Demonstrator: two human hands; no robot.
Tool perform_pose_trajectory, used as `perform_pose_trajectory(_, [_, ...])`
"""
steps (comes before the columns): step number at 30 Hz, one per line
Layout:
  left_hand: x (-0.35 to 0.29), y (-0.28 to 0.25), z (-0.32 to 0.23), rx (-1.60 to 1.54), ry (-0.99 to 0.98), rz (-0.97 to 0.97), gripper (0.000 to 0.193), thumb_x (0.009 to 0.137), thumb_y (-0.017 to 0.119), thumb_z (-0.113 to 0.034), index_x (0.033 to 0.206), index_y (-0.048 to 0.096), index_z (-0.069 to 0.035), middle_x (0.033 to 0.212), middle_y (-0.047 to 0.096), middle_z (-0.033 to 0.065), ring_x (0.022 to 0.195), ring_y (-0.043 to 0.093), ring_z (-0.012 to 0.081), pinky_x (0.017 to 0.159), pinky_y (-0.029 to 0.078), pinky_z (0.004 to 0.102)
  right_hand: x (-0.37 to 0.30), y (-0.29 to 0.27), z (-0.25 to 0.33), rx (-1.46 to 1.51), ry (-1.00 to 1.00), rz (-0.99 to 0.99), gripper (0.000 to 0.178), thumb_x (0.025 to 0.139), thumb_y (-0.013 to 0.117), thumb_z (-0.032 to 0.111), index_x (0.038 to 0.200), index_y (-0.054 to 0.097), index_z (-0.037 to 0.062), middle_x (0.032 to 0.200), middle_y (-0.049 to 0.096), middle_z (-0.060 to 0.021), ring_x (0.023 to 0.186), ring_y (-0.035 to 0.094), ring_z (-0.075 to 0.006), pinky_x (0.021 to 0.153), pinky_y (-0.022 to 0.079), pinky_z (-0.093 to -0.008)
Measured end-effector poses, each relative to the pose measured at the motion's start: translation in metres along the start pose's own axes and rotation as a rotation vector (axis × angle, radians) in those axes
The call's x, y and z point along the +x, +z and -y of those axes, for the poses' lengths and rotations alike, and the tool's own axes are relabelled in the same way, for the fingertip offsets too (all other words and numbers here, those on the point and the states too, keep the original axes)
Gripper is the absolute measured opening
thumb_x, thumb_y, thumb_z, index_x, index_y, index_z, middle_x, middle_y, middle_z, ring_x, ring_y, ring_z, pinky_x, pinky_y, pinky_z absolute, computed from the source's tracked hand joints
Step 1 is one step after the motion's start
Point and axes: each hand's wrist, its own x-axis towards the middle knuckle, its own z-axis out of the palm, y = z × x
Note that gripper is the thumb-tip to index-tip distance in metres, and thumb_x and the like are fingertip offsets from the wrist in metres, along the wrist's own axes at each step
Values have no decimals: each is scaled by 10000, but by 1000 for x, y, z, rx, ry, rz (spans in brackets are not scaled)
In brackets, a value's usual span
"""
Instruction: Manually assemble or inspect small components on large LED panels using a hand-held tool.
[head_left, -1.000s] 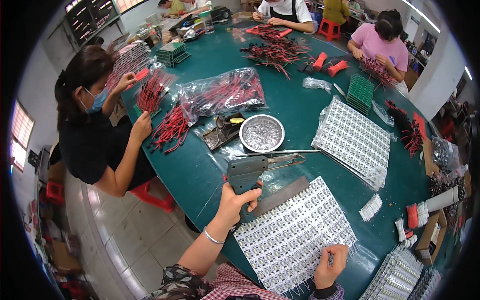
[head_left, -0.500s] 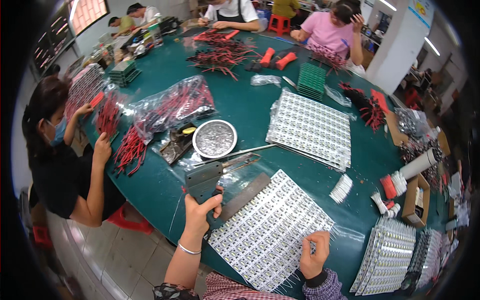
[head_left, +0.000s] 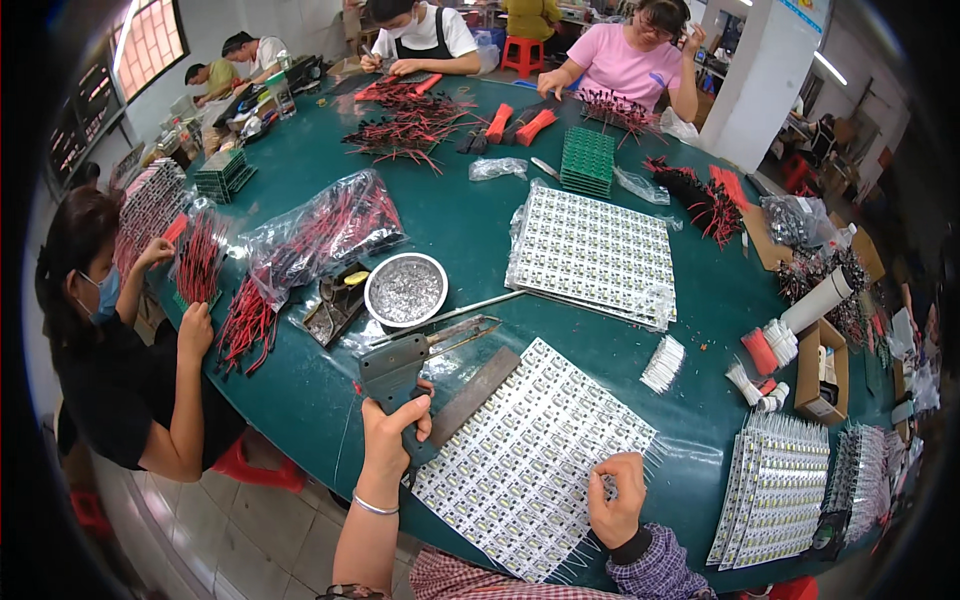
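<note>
My left hand (head_left: 388,432) is wrapped round the handle of a grey-green soldering gun (head_left: 390,370). Its long metal tip points to the right, above the table and clear of the boards. Under it lies a sheet of small white circuit boards (head_left: 540,455), with a flat dark metal bar (head_left: 476,400) along its upper left edge. Thin wire pins stick out from the sheet's right and lower edges. At the right edge of the sheet my right hand (head_left: 618,498) is closed, fingers curled; whatever it may pinch is too small to make out.
A metal bowl of small silvery pieces (head_left: 400,323) stands beyond the gun. Stacked white board sheets (head_left: 600,250) lie farther back, pinned sheets (head_left: 765,490) at right. Bagged red-black wires (head_left: 325,225) lie left. Co-workers sit around the green table (head_left: 480,225).
The whole view has shifted slightly, table items appearing farther left. My left hand keeps the soldering gun; my right hand's fingers have curled in more. The person in pink has raised their head.
</note>
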Motion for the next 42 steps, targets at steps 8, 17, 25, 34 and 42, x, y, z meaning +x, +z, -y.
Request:
perform_pose_trajectory(8, [1,6,-1,-8,-2,25,235,809,735,-37,990,660,92,702,622,99,503,560,148,455,415,275,84,-47,37,97,-82,25,422,844,596,-119,1250,543,-18,977,624,-155,904,630,-258,785,509,-345])
perform_pose_trajectory(17, [1,-8,2,-83,-35,40,239,811,764,-29,1007,664,64,762,641,81,536,575,131,463,431,266,156,-19,96,337,-232,42,357,860,657,-104,1200,576,-33,908,646,-106,823,633,-161,776,509,-292])
perform_pose_trajectory(25, [-4,-6,2,-115,-89,123,254,839,764,-57,1046,664,52,686,629,69,524,562,112,475,433,255,60,-23,-17,89,72,25,46,953,528,-62,976,542,-25,910,549,-81,821,535,-160,761,462,-284])
perform_pose_trajectory(34, [-1,-6,15,-92,-63,170,285,855,769,-91,1067,651,58,762,651,77,521,577,107,462,446,254,20,-28,-23,-55,286,-119,112,968,657,45,1008,652,-59,922,671,-173,850,608,-266,820,521,-380])
perform_pose_trajectory(42, [0,-2,14,-88,-46,173,244,863,746,-87,1039,639,44,699,625,66,499,555,106,459,441,255,19,-28,-30,-122,182,-79,106,970,665,44,997,643,-56,902,649,-152,820,600,-258,799,532,-370])
